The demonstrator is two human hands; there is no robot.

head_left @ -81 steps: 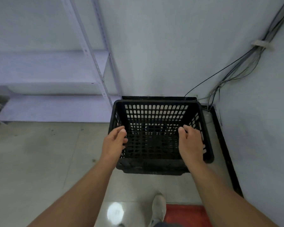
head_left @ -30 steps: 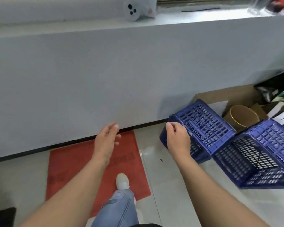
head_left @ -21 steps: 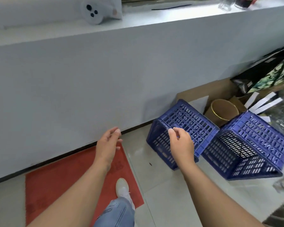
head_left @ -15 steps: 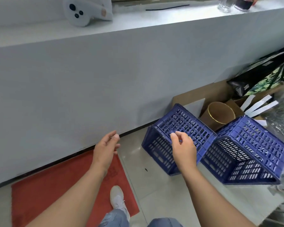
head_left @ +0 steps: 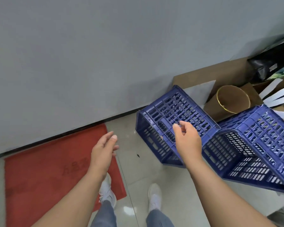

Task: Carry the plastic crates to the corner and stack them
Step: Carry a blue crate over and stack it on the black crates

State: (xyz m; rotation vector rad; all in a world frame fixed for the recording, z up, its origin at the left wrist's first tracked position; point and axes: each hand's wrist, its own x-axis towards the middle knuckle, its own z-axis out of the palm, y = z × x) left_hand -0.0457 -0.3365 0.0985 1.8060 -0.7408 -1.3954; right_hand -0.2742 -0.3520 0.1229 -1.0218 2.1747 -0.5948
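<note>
Blue lattice plastic crates (head_left: 179,118) lie tipped on glossy tile; both hands' fingers (head_left: 112,138) loose, empty.

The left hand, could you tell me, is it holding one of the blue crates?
No, the left hand hangs open over the red mat, apart from both crates.

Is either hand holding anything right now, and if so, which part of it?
Nothing is held. The left hand hangs open over the floor; the right hand hovers, fingers loosely curled, above the nearer blue slotted plastic crate.
</note>
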